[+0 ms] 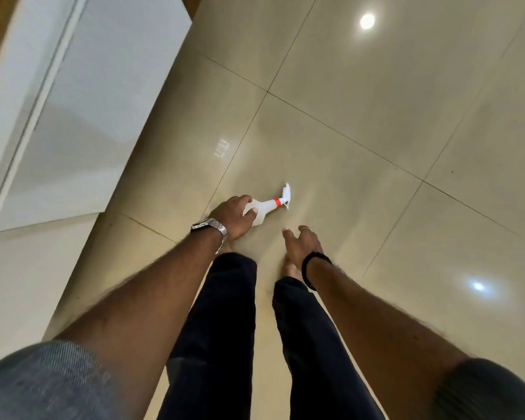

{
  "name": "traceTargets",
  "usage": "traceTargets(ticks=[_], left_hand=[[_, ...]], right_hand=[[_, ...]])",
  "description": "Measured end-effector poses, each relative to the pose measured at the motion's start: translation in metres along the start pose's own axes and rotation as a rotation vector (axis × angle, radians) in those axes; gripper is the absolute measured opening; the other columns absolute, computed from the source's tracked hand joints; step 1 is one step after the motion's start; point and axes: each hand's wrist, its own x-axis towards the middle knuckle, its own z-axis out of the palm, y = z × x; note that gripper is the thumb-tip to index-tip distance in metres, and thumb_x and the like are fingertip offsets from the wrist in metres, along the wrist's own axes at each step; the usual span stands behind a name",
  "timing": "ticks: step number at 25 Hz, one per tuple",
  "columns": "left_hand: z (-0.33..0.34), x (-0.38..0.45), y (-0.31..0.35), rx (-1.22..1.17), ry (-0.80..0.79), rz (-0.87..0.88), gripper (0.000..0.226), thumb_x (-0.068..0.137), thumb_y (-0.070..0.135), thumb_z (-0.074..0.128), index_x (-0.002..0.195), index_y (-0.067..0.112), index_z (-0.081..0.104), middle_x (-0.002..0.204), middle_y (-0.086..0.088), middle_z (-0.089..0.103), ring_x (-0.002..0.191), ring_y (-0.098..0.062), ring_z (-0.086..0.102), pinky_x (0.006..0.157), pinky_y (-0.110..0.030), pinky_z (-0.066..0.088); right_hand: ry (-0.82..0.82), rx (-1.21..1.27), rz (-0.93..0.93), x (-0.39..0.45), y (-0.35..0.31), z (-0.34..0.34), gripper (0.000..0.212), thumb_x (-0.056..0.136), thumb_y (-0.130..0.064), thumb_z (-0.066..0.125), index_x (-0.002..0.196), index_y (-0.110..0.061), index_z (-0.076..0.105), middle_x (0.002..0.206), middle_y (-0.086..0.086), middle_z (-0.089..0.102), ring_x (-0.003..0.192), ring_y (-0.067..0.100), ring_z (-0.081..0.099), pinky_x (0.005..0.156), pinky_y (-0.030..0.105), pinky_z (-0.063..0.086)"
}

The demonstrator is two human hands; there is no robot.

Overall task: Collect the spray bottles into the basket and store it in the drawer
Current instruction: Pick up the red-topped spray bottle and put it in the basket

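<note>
A white spray bottle with an orange-red collar and a white trigger head lies low over the beige tiled floor, its nozzle pointing to the upper right. My left hand, with a metal watch on the wrist, is wrapped around the bottle's body. My right hand, wearing a ring and a dark wrist band, hangs just right of and below the bottle with its fingers apart, holding nothing. No basket and no other bottle are in view.
A white glossy cabinet front runs along the left side, its base meeting the floor. My legs in dark trousers and bare feet stand directly below the hands. Glossy floor tiles spread ahead and to the right.
</note>
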Motion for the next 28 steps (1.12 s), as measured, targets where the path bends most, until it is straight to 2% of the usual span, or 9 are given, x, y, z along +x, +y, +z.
traceTargets(ticks=[4,8,10,13,16,18,21,25,28], left_hand=[[0.02,0.052,-0.033,0.135,-0.092,0.008,0.052,0.101,0.04,0.04,0.149,0.02,0.037,0.15,-0.007,0.047,0.132,-0.032,0.049,0.105,-0.041,0.043],[0.042,0.114,-0.054,0.198,-0.115,0.014,0.055,0.099,0.043,0.042,0.147,0.016,0.035,0.149,-0.009,0.048,0.134,-0.033,0.047,0.104,-0.043,0.043],[0.054,0.14,-0.053,0.137,-0.06,-0.027,0.057,0.101,0.044,0.038,0.148,0.013,0.033,0.153,-0.01,0.044,0.14,-0.032,0.04,0.11,-0.043,0.037],[0.076,0.172,-0.052,0.061,-0.117,-0.088,0.057,0.104,0.043,0.027,0.151,0.011,0.029,0.158,-0.011,0.036,0.145,-0.031,0.032,0.116,-0.045,0.026],[0.082,0.174,-0.058,0.079,-0.18,-0.136,0.048,0.104,0.04,0.024,0.138,0.012,0.044,0.15,-0.012,0.044,0.137,-0.034,0.043,0.109,-0.049,0.029],[0.073,0.167,-0.064,0.084,-0.165,-0.14,0.042,0.104,0.037,0.029,0.133,0.012,0.047,0.145,-0.014,0.045,0.131,-0.037,0.047,0.108,-0.049,0.037],[0.044,0.149,-0.063,0.049,-0.128,-0.128,0.039,0.102,0.034,0.039,0.134,0.013,0.05,0.142,-0.016,0.042,0.127,-0.039,0.049,0.107,-0.048,0.044],[0.001,0.103,-0.03,-0.178,0.058,-0.087,0.045,0.1,0.032,0.049,0.144,0.02,0.05,0.145,-0.012,0.043,0.13,-0.033,0.049,0.11,-0.043,0.044],[-0.024,0.063,-0.002,-0.298,0.172,-0.057,0.045,0.099,0.03,0.052,0.142,0.018,0.051,0.145,-0.011,0.047,0.129,-0.032,0.051,0.108,-0.042,0.045]], right_hand=[[-0.044,0.069,0.064,0.052,-0.005,0.04,0.066,0.097,-0.05,0.04,0.153,-0.016,0.032,0.158,0.006,0.036,0.142,0.03,0.038,0.116,0.046,0.032],[-0.069,0.157,0.107,0.114,-0.019,0.085,0.064,0.1,-0.045,0.04,0.152,-0.01,0.035,0.155,0.009,0.041,0.14,0.029,0.041,0.108,0.037,0.034],[-0.083,0.243,0.148,0.138,-0.028,0.102,0.059,0.1,-0.045,0.04,0.145,-0.006,0.043,0.142,0.01,0.052,0.127,0.03,0.051,0.098,0.033,0.039],[-0.115,0.532,0.261,0.177,-0.037,0.121,0.051,0.097,-0.05,0.045,0.127,-0.01,0.057,0.121,0.008,0.066,0.104,0.024,0.061,0.1,0.044,0.049],[-0.114,0.678,0.297,0.184,-0.038,0.128,0.043,0.093,-0.048,0.059,0.116,-0.012,0.058,0.111,0.006,0.07,0.095,0.02,0.065,0.098,0.045,0.054],[-0.092,0.646,0.249,0.171,-0.042,0.122,0.031,0.094,-0.038,0.062,0.113,-0.015,0.053,0.11,0.003,0.067,0.099,0.019,0.064,0.096,0.04,0.053],[-0.091,0.652,0.164,0.141,-0.059,0.1,0.024,0.095,-0.02,0.06,0.118,-0.013,0.059,0.115,0.006,0.07,0.103,0.022,0.067,0.086,0.036,0.053],[-0.006,0.516,-0.019,0.091,-0.099,0.06,0.027,0.097,-0.027,0.056,0.12,-0.015,0.064,0.112,0.004,0.072,0.102,0.022,0.067,0.098,0.04,0.052],[0.049,0.443,-0.145,0.042,-0.126,0.028,0.027,0.1,-0.029,0.055,0.121,-0.016,0.063,0.109,-0.004,0.069,0.095,0.014,0.064,0.082,0.022,0.048]])
